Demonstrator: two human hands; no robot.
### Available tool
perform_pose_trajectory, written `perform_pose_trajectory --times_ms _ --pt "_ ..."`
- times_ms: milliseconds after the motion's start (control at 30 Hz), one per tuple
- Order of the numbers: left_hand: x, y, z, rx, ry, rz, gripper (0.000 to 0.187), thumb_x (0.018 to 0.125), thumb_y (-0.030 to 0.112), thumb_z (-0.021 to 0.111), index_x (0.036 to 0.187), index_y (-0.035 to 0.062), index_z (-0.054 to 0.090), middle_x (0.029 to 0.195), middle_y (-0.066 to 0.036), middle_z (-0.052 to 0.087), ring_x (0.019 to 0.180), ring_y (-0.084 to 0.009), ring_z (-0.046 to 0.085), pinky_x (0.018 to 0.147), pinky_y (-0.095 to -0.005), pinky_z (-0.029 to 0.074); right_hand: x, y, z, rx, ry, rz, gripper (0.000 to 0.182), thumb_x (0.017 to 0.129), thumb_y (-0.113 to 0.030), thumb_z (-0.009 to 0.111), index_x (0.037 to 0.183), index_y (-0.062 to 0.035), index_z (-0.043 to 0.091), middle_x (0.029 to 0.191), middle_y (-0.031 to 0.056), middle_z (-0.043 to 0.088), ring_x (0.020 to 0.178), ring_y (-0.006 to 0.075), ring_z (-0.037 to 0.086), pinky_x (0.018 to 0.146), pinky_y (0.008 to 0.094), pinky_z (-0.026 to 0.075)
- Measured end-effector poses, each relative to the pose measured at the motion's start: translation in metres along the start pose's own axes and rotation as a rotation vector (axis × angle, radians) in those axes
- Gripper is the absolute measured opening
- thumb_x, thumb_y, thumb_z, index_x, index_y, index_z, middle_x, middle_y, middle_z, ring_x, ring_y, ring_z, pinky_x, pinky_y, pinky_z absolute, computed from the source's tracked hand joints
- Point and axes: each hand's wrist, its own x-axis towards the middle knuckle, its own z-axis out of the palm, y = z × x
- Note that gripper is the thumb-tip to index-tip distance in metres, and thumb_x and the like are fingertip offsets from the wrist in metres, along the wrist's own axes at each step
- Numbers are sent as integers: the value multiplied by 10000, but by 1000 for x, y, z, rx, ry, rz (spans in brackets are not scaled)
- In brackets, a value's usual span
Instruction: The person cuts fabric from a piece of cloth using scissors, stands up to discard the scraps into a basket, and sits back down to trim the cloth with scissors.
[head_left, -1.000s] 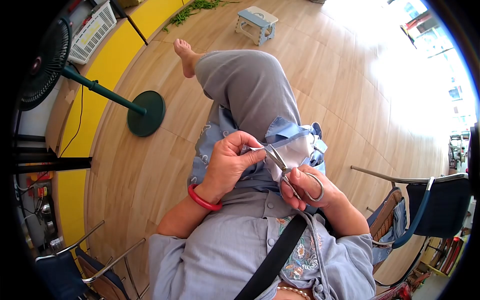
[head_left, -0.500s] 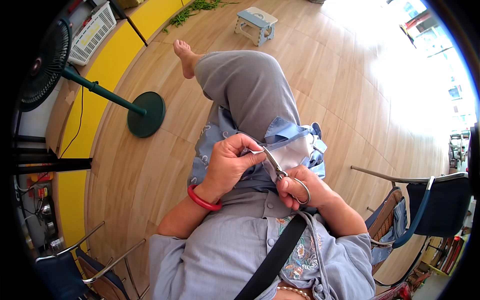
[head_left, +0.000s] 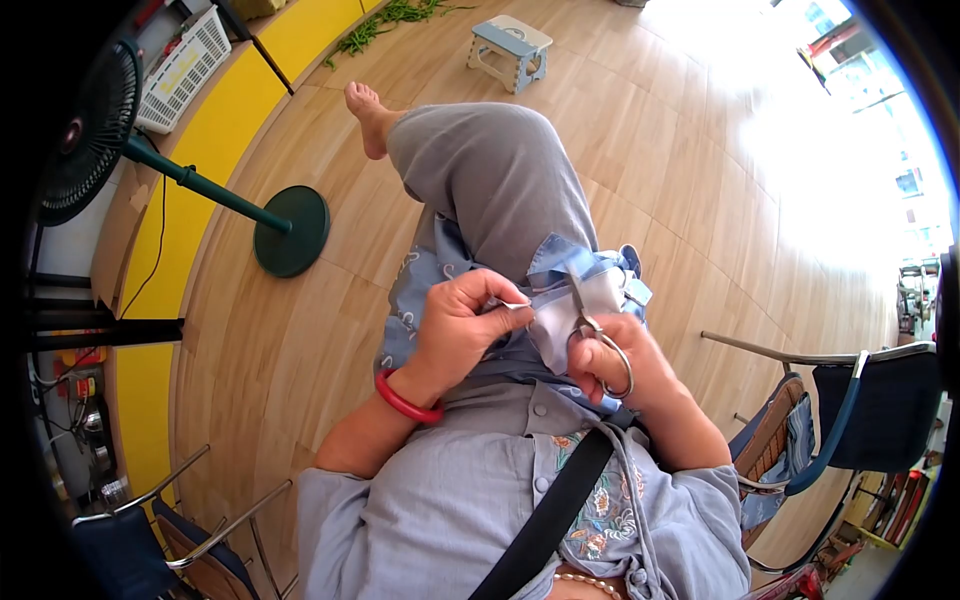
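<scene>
Over my lap lies a blue patterned cloth [head_left: 408, 290] with a white part [head_left: 560, 325] folded up on its right side. My left hand [head_left: 465, 320], with a red bangle [head_left: 405, 397] on the wrist, pinches a small white edge of fabric between thumb and fingertips. My right hand [head_left: 620, 360] holds metal scissors [head_left: 583, 305], its fingers around the handles and one ring loop showing. The blades point up and away, over the cloth and apart from my left fingertips. Whether the blades are fully closed is hard to make out.
A green fan stand [head_left: 291, 231] rises at the left beside yellow cabinets [head_left: 215, 120]. A small folding stool [head_left: 510, 50] is ahead on the wood floor, near scattered green vegetables [head_left: 385, 25]. Chairs [head_left: 870, 410] stand at the right and lower left [head_left: 125, 550].
My right hand has drawn the scissors to the right, away from my left fingertips, and the blades now point more upward. My left hand keeps its pinch in nearly the same place.
</scene>
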Motion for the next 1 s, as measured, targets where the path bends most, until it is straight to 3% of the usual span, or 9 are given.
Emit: perform_pose_trajectory --times_ms 33,67,133,167,267,300,400,567,1000 --pt "1 0 -3 -24 14 1 89 760 -14 691 802 14 617 727 21 605 656 -21 513 579 -162 412 -1 -3 -4 -12 37 -31 244 797 -217 704 709 -46 554 592 -5 546 508 54 512 462 201 411" --pt "1 1 -4 -47 28 2 85 765 -18 684 808 14 618 732 21 607 654 -22 515 579 -160 412 1 -5 -5 -12 37 -31 244 797 -217 704 709 -46 554 592 -5 546 508 54 512 462 201 411" --pt "0 5 -3 -60 12 -26 84 768 -18 680 817 15 620 732 21 607 656 -22 517 577 -159 412 7 -10 -9 -257 239 -430 158 752 -125 723 814 -36 609 639 -5 566 574 59 531 514 221 432" --pt "0 7 -2 -75 -5 -50 83 772 -19 676 825 15 622 733 21 607 659 -23 519 576 -158 411 8 -18 -11 -469 303 -412 218 729 -103 721 924 -55 635 690 8 595 626 69 544 560 247 444" --pt "0 4 -4 -62 -37 -119 97 761 -54 661 818 10 617 837 -45 641 765 -84 575 707 -209 479 24 -26 -11 -642 290 -466 199 723 -39 727 762 -25 532 911 74 679 610 35 474 533 195 403" --pt "1 3 -4 -62 -36 -119 97 761 -54 661 818 10 617 837 -45 641 765 -84 575 707 -209 479 26 -28 -11 -608 238 -309 190 727 -38 720 780 -25 539 837 38 665 595 33 484 540 201 417" --pt "2 1 -8 -96 -43 -29 72 780 -25 661 826 16 622 822 -23 643 741 -51 552 664 -184 452 34 -20 -10 -513 240 -252 186 728 -104 713 856 -28 601 648 30 564 589 90 517 559 254 432" --pt "4 5 -15 -124 -93 12 114 784 -64 616 818 36 575 960 -125 644 907 -144 589 806 -255 466 30 -19 -17 -436 307 -250 174 729 -87 712 781 -32 555 639 8 557 562 68 469 522 236 385" --pt "0 -4 -5 -181 -114 -161 95 865 89 595 924 41 538 980 -106 622 921 -118 565 832 -235 438 25 -11 -17 -310 308 -266 175 740 -36 703 774 -42 531 665 -10 547 572 42 496 514 208 399"
